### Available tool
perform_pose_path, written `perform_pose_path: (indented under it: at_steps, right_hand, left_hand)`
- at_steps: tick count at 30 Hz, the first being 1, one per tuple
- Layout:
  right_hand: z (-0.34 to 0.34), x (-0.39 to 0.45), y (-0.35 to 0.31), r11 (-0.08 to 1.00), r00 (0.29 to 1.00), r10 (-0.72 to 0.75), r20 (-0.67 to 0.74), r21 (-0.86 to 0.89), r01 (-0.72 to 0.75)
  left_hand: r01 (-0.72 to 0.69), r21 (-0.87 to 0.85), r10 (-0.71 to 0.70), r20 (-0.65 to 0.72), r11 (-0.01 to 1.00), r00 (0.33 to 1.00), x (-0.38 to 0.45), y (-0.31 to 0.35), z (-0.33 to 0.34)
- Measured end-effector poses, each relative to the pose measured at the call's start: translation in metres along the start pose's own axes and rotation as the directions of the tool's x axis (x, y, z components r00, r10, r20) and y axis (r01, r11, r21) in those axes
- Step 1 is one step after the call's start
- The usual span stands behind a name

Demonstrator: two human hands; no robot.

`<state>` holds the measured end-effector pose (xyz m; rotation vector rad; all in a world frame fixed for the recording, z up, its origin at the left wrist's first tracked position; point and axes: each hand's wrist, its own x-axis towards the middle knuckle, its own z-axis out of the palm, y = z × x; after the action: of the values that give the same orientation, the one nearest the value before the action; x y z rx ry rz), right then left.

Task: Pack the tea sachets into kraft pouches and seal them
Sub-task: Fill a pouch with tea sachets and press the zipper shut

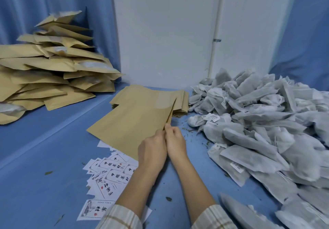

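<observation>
Flat brown kraft paper pouch (131,120), near edge pinched by left hand (152,155) and right hand (175,143), grey mesh tea sachet heap (263,122) right of it

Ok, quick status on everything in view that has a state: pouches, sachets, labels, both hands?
Held kraft pouch: flat, no sachet visibly in it, mouth edge pinched.
Left hand: shut on the held kraft pouch.
Right hand: shut on the same edge.
Flat pouch stack: lying flat under the held one.
Pouch heap: piled loosely, far left.
Tea sachets: loose heap, right.
Labels: scattered on the table.
</observation>
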<state>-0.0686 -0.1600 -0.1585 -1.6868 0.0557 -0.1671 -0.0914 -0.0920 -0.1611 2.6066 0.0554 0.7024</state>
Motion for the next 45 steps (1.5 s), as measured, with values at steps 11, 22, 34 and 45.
perform_pose_path:
  at_steps: [11,22,34,45]
  right_hand:
    - [0.003,0.003,0.006,0.996,0.996,-0.089,0.009,0.018,0.088]
    - [0.015,-0.007,0.014,0.982,0.99,-0.043,-0.135,-0.188,0.017]
    - [0.002,-0.004,-0.002,0.733,0.887,-0.445,-0.126,-0.619,0.28]
    - [-0.002,0.021,-0.043,0.763,0.954,-0.024,0.299,-0.612,0.21]
  left_hand:
    - [-0.152,0.048,0.159,-0.219,0.987,0.963,-0.012,0.005,-0.014]
    - [-0.002,-0.09,-0.026,-0.31,0.996,0.95,-0.008,0.003,-0.008]
    - [-0.102,0.135,0.154,-0.457,0.986,0.876,-0.005,0.005,-0.029]
    - [-0.231,0.178,0.29,-0.503,0.957,0.814,-0.01,0.011,-0.038]
